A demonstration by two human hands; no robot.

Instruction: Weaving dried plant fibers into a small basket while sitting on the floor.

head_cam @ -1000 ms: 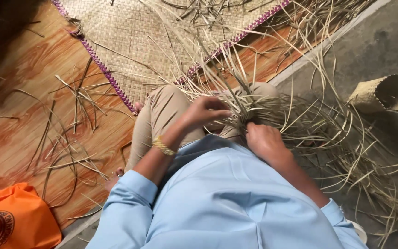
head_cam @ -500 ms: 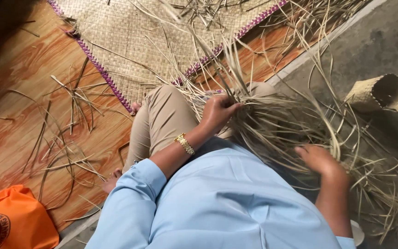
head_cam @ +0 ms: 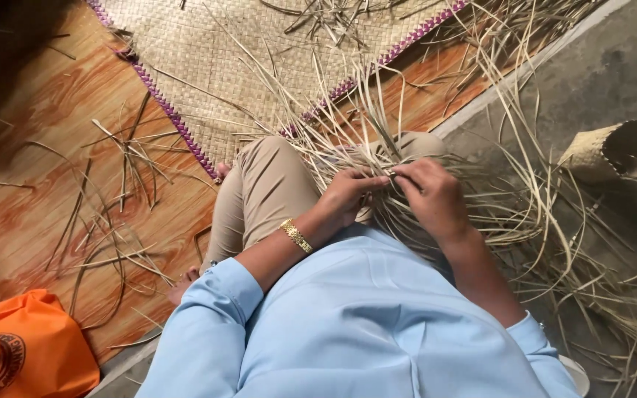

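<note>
Left hand point(head_cam: 346, 193) and right hand point(head_cam: 430, 196) meeting fingertip to fingertip over the lap, both pinched shut on thin dried straw strips point(head_cam: 385, 173) at the heart of a loose bundle. Strands fanning outward across tan trousers point(head_cam: 259, 193) and grey floor. Gold bracelet point(head_cam: 296, 236) on the left wrist. Woven mat point(head_cam: 208, 59) with purple edging ahead; small woven basket point(head_cam: 617, 151) lying tipped, well apart to the right; orange bag point(head_cam: 23, 346) at lower left.

I saw a bundle of dry straw strips point(head_cam: 407, 158), pale tan and flat, bunched together over my lap and fanning outward in long loose strands toward the woven mat and the concrete floor, many bent or curling at their ends.
</note>
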